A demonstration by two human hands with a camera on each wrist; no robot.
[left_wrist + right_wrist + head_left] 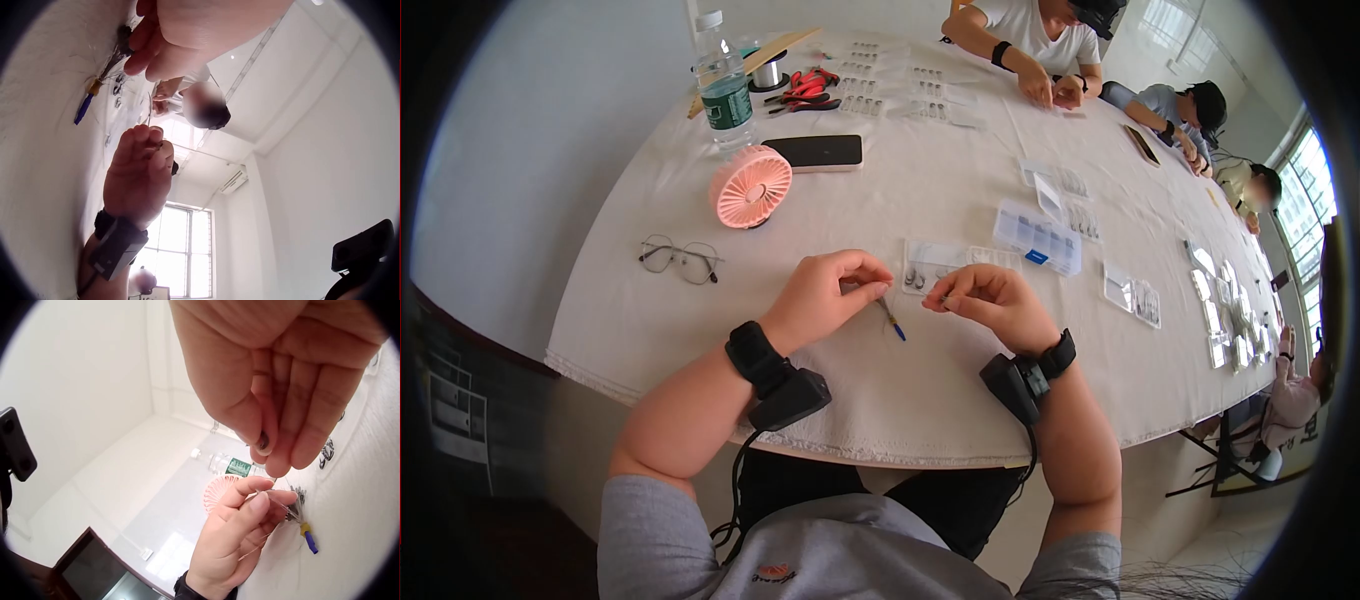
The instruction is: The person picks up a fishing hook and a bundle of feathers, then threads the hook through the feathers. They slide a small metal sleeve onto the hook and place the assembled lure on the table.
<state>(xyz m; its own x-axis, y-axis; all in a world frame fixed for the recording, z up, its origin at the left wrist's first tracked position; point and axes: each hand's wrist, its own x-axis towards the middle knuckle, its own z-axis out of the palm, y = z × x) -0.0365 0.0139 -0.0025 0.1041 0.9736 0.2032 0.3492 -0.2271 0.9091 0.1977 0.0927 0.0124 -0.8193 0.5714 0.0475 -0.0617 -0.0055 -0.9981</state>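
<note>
My left hand (830, 292) is over the table near its front edge, thumb and fingertips pinching a thin clear line (252, 551) that trails below the hand in the right wrist view. Opposite it, a short gap away, my right hand (997, 302) pinches a small dark piece (946, 299) between thumb and fingers. The fingertips hide most of that piece, and I cannot tell its kind. Below the left fingertips lies a bundle of thin strands (888, 314) with a yellow band and a blue end. A clear pack of small dark hooks (916, 277) lies just behind the hands.
Eyeglasses (680, 260), a pink fan (752, 188), a phone (818, 153) and a water bottle (728, 100) stand or lie to the left. Behind are red-handled pliers (805, 92) and a wire spool (769, 74). A compartment box (1036, 238) sits to the right. Other people work around the table.
</note>
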